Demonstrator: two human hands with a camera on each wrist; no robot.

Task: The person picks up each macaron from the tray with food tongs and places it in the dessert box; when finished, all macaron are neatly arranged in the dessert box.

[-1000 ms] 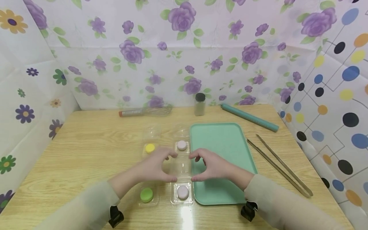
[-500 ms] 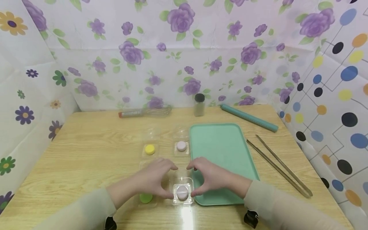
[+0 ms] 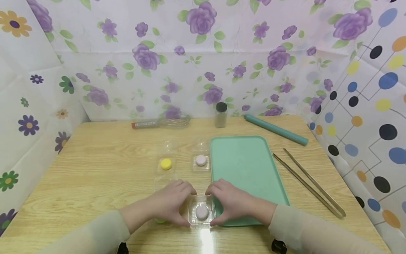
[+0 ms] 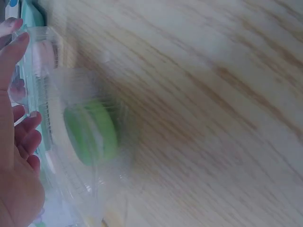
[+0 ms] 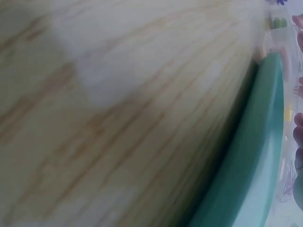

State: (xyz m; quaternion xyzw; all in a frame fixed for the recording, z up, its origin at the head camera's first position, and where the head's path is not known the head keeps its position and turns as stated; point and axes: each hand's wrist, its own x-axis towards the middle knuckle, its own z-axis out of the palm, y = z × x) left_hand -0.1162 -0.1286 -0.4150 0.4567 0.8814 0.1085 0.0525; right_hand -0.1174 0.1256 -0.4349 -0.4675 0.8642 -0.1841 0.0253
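A clear plastic box with a pale lilac macaron (image 3: pixel 202 212) stands at the near middle, its lid folded down over it. My left hand (image 3: pixel 172 203) curves round the box's left side, and my right hand (image 3: pixel 233 201) curves round its right side, thumbs at the near corners and fingertips at the far edge. In the left wrist view, a green macaron (image 4: pixel 91 132) sits in a clear box beside my left hand (image 4: pixel 16 175); from the head it is mostly hidden. Only fingers of my right hand (image 5: pixel 298 146) show at the right wrist view's edge.
A green tray (image 3: pixel 244 155) lies beside the box, partly under my right hand. Farther back are open boxes with yellow (image 3: pixel 166 163) and pink (image 3: pixel 201 160) macarons. Metal tongs (image 3: pixel 309 183) lie right; a whisk (image 3: pixel 161 122), jar (image 3: pixel 220 115) and teal rolling pin (image 3: pixel 276 129) line the back.
Both hands have moved nearer to the body, from the raised lid down to the sides of the lilac macaron's box. The lid has swung down over it.
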